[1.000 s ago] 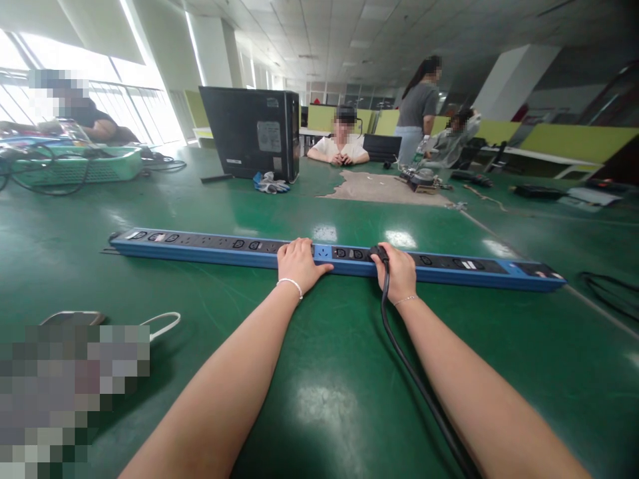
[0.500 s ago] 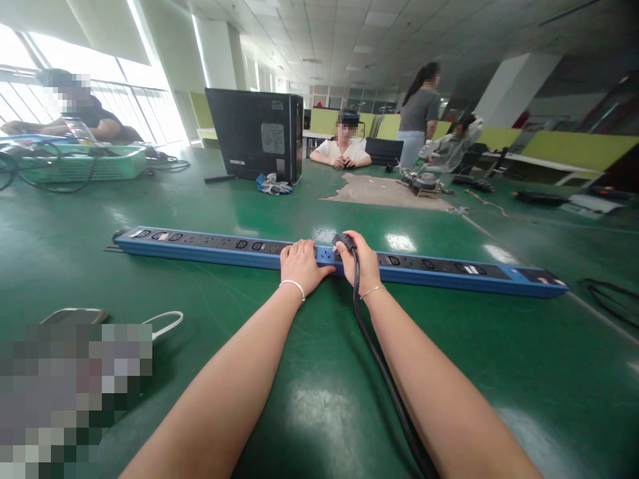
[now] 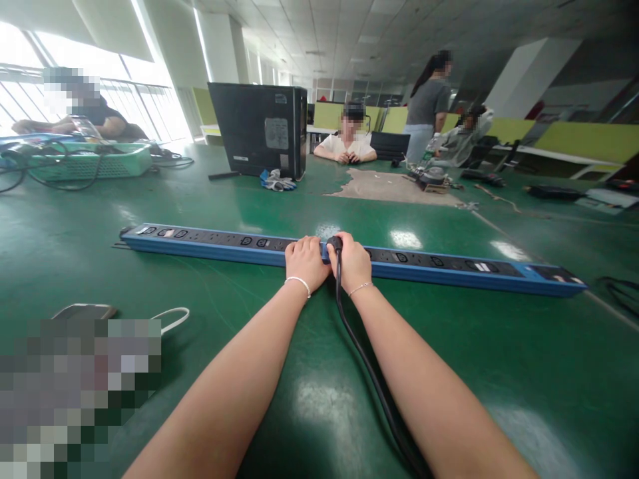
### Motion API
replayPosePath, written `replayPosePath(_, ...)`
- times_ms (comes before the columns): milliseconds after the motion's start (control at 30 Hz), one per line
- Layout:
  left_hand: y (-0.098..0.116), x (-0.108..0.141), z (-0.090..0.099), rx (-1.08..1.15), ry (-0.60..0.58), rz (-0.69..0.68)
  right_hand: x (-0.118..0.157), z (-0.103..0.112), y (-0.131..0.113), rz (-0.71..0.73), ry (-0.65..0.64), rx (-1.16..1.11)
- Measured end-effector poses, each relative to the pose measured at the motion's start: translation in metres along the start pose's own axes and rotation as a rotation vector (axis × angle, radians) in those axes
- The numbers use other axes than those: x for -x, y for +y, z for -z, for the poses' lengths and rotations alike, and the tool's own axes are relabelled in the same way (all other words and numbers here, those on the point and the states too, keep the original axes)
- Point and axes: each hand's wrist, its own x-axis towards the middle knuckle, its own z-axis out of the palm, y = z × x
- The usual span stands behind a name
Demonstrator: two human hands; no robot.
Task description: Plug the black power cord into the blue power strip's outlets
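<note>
A long blue and black power strip [image 3: 214, 250] lies across the table, with a row of sockets along its top. My left hand [image 3: 305, 259] is wrapped over its middle, fingers on top and thumb at the near side. Just to the right, my right hand [image 3: 354, 261] grips a black plug [image 3: 334, 243] over the strip's middle socket, now covered by plug and fingers. How deep the plug sits in the socket I cannot tell. From the plug a thick black cable [image 3: 365, 352] runs down toward me between my forearms.
On the green table [image 3: 259, 399] stand a black computer case [image 3: 254, 133], a glove [image 3: 277, 180] and a green basket [image 3: 90, 163] with cables. A phone [image 3: 84, 311] lies at left beside a blurred-out object. Several people are around the far side.
My right hand has brought the plug left and down onto the strip's middle socket, closer to my left hand. My left hand keeps its hold. The view has shifted slightly.
</note>
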Motion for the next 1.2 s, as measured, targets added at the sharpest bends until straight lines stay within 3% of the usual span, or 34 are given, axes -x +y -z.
replayPosePath(433, 0.001, 0.0, 0.003, -0.003, -0.02, 0.004, 0.004, 0.004, -0.001, 0.076, -0.065, 0.089)
replayPosePath(533, 0.002, 0.001, 0.006, 0.023, -0.045, 0.004, 0.001, 0.006, 0.009, 0.146, -0.112, 0.082)
replayPosePath(633, 0.004, 0.002, 0.008, 0.056, -0.073, -0.078, -0.001, 0.007, 0.022, 0.235, -0.165, 0.023)
replayPosePath(800, 0.004, 0.004, 0.007, 0.08, -0.093, -0.2, 0.0, 0.005, 0.029, 0.237, -0.209, -0.012)
replayPosePath(1000, 0.003, 0.002, 0.008, 0.126, -0.09, -0.195, -0.01, 0.008, 0.042, 0.232, -0.273, -0.05)
replayPosePath(1200, 0.005, -0.002, 0.011, 0.134, -0.087, -0.177, 0.0, 0.016, 0.077, 0.332, -0.248, 0.145)
